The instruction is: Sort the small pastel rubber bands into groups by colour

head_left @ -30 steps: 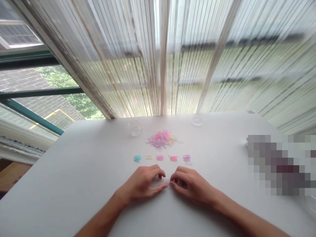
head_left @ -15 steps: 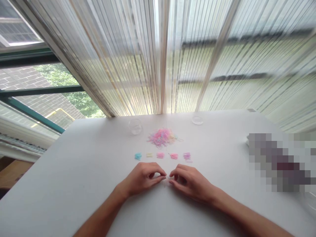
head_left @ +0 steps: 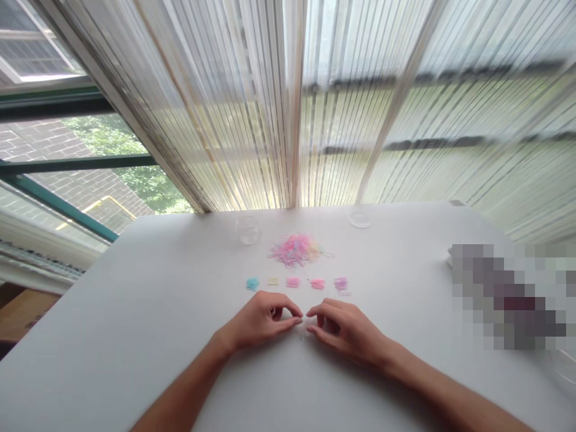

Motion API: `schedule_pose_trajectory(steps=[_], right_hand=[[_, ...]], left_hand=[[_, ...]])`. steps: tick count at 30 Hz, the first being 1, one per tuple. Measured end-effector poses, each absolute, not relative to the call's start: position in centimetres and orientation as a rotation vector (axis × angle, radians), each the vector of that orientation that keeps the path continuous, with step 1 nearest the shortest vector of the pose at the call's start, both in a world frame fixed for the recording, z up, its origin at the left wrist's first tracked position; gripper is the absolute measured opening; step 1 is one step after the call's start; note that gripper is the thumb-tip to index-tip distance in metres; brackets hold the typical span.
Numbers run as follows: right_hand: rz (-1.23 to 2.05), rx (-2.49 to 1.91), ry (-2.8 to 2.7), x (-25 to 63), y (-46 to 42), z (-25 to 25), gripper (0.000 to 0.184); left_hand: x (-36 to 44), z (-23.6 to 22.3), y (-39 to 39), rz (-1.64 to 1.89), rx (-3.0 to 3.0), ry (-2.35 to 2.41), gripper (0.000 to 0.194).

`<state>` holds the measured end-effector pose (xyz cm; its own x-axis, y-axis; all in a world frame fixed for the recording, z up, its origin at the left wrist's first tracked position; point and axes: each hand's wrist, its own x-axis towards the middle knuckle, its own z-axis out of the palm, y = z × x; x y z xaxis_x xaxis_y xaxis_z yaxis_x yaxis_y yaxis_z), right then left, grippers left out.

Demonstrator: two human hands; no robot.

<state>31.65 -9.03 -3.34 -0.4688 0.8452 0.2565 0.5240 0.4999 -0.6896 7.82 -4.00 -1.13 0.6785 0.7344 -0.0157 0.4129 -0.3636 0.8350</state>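
My left hand [head_left: 261, 319] rests low over the table with thumb and forefinger pinched; whatever is between the tips is too small to make out. Facing it, my right hand [head_left: 348, 329] has its thumb and forefinger a little apart, with nothing visible between them. Just beyond the hands runs a row of small paper clip groups: blue [head_left: 252, 284], pale yellow [head_left: 273, 281], pink [head_left: 293, 282], deeper pink [head_left: 317, 284] and purple [head_left: 341, 283]. Behind the row lies a loose heap of mixed pastel paper clips [head_left: 294, 249].
A clear round container [head_left: 248, 231] stands behind the heap on the left, and a clear round lid [head_left: 360, 220] lies back right. The white table [head_left: 135, 312] reaches the striped curtain [head_left: 252, 120]. A blurred-out object [head_left: 508, 294] is at the right.
My right hand's thumb and forefinger have parted slightly, and a faint pinkish thing between the hands no longer shows. My left hand has shifted very slightly. The clip groups stay put.
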Motion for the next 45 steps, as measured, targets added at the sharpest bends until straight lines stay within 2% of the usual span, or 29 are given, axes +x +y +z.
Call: schedule_pose_trajectory(steps=[14, 21, 30, 38, 41, 45], right_hand=[[0.735, -1.100, -2.116, 31.6, -9.0, -3.5, 0.017], [0.752, -1.096, -2.117, 31.7, -9.0, -3.8, 0.024], [0.759, -1.084, -2.141, 31.6, -9.0, -3.3, 0.016], [0.773, -1.082, -2.124, 31.7, -9.0, -3.3, 0.016], [0.771, -1.084, -2.120, 31.6, -9.0, -3.3, 0.016], [0.773, -1.099, -2.114, 31.6, -9.0, -3.4, 0.015]], left_hand=[[7.2, -0.7, -3.6, 0.473, 2.012, 0.914, 0.017], [7.5, -0.6, -3.9, 0.457, 1.965, 0.909, 0.014], [7.2, 0.1, -3.8, 0.469, 2.008, 0.897, 0.013], [0.7, 1.7, -0.3, 0.625, 2.038, 1.356, 0.032], [-1.0, 1.4, 0.5, 0.569, 1.997, 1.458, 0.040], [-1.4, 1.1, 0.5, 0.475, 1.955, 1.481, 0.041]])
